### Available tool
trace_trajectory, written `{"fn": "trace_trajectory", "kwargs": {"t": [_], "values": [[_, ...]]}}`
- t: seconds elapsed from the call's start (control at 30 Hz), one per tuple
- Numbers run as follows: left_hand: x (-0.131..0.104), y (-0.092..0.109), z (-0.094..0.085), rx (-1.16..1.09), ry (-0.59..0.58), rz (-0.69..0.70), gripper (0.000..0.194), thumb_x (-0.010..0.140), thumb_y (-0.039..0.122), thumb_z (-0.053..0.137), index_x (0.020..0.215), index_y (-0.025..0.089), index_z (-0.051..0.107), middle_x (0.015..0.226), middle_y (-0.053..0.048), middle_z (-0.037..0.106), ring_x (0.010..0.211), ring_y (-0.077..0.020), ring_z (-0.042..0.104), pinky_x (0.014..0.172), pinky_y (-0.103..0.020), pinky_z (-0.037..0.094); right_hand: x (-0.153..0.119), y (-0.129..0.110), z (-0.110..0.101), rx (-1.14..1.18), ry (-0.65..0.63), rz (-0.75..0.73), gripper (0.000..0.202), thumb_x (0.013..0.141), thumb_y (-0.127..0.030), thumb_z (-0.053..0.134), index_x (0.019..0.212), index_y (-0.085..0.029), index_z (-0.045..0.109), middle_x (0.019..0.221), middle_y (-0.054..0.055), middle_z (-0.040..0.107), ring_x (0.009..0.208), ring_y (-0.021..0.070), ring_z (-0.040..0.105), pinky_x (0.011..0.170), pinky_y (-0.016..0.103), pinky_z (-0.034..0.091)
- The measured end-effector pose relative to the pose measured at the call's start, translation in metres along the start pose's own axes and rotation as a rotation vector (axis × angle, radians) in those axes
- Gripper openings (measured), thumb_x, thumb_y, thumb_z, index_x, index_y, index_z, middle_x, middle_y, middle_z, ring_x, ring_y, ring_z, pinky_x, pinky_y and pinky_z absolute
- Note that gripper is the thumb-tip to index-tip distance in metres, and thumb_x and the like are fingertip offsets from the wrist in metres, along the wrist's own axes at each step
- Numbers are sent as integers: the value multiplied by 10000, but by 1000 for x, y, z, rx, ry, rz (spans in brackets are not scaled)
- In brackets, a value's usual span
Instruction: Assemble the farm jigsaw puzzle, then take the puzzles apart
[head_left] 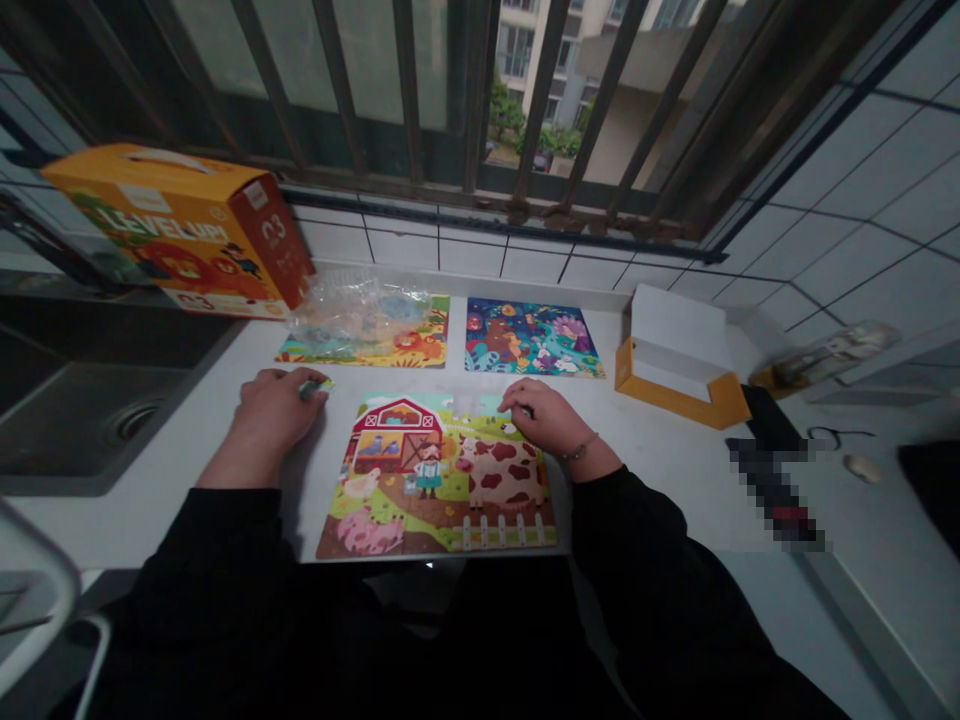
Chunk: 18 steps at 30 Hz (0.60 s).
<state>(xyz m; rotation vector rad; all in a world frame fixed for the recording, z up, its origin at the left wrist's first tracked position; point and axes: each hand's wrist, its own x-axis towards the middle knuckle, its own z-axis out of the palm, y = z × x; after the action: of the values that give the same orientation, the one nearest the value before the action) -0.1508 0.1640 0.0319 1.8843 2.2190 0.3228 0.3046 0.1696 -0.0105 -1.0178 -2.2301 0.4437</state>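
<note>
Black sleeves (225, 560) fill the bottom edge, yours, both arms out over the white counter (660, 470). Nearest you lies the farm puzzle (439, 480), flat, almost done: red barn, spotted cow, pigs, fence. A pale gap shows at its top edge, just left of your right hand (551, 420). That hand rests palm down on the puzzle's upper right corner, fingers curled and pressing the board near the gap; cannot tell if it holds anything. Bracelet on that wrist. Your left hand (274, 405) sits on the counter just left of the puzzle, fingers closed round a small green piece (315, 386) that pokes out at the fingertips.

Further back, two more puzzles lie side by side: the lion puzzle (405, 345) on the left, half under a clear bag (349, 315), and the blue puzzle (531, 340) on the right. Right of those, an open yellow tray (679, 375) with white inside. Sink (90, 420) at far left. Orange box (187, 230) leans by the tiled sill, window bars (465, 100) behind.
</note>
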Motion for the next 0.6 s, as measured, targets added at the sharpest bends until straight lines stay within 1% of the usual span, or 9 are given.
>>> {"fn": "trace_trajectory", "kwargs": {"t": [0.03, 0.1, 0.17, 0.27, 0.33, 0.4, 0.47, 0.53, 0.6], "values": [[0, 2, -2, 22, -7, -12, 475, 956, 381, 586, 1341, 132, 711, 1263, -241, 623, 1324, -465, 537, 1137, -636, 401, 0, 0, 0, 4, 2, 3, 298, 883, -17, 621, 973, -216, 824, 1087, 77, 762, 1031, 228, 706, 981, 405, 573], [-1, 5, -6, 44, -10, -35, 429, 917, 382, 638, 1290, 200, 747, 1206, -172, 679, 1237, -403, 621, 1092, -533, 479, 0, 0, 0, 13, 4, 6, 288, 881, -18, 621, 962, -212, 818, 1075, 76, 756, 1023, 227, 702, 976, 399, 572], [-4, 7, -8, -32, -30, 6, 395, 893, 371, 652, 1247, 235, 762, 1156, -120, 728, 1119, -355, 680, 1014, -479, 535, 0, 1, 0, 18, 1, 9, 280, 880, -22, 621, 957, -211, 813, 1071, 76, 751, 1019, 225, 699, 976, 397, 571], [-10, 12, -8, -186, 10, 109, 363, 898, 359, 609, 1198, 244, 777, 1141, -99, 779, 991, -314, 713, 944, -468, 570, 0, -1, -2, 27, -2, 31, 257, 897, -43, 617, 953, -209, 804, 1063, 77, 747, 1011, 222, 701, 965, 392, 574], [-15, 21, -9, -271, 38, 209, 365, 923, 374, 576, 1185, 232, 787, 1159, -111, 787, 977, -300, 720, 932, -468, 580, 1, -7, -5, 24, 28, 57, 248, 916, -60, 602, 953, -209, 797, 1047, 77, 752, 1012, 224, 704, 965, 393, 574], [-20, 36, -12, -322, 20, 326, 357, 949, 379, 559, 1169, 223, 793, 1173, -110, 784, 1025, -284, 722, 946, -446, 584, 4, -17, -6, 27, 84, 69, 250, 936, -78, 582, 972, -212, 790, 1045, 80, 764, 1025, 228, 709, 978, 396, 572], [-26, 59, -13, -343, -27, 450, 321, 977, 354, 552, 1147, 229, 795, 1195, -92, 776, 1105, -264, 707, 994, -420, 575, 8, -30, -5, 60, 121, 59, 232, 960, -121, 584, 1023, -217, 785, 1066, 81, 775, 1010, 223, 710, 969, 389, 574], [-33, 87, -11, -354, -111, 578, 272, 994, 314, 566, 1117, 245, 799, 1153, -70, 773, 1095, -244, 706, 1008, -401, 568, 13, -43, 0, 146, 104, 65, 194, 986, -214, 628, 1111, -216, 776, 1065, 75, 776, 924, 203, 705, 915, 365, 584], [-38, 116, -5, -368, -149, 707, 274, 1010, 238, 542, 1108, 261, 797, 1137, -62, 760, 1085, -232, 709, 1010, -393, 559, 19, -53, 6, 290, 35, 110, 280, 984, -321, 691, 1235, -209, 742, 1034, 61, 771, 848, 183, 699, 850, 339, 592]]}}
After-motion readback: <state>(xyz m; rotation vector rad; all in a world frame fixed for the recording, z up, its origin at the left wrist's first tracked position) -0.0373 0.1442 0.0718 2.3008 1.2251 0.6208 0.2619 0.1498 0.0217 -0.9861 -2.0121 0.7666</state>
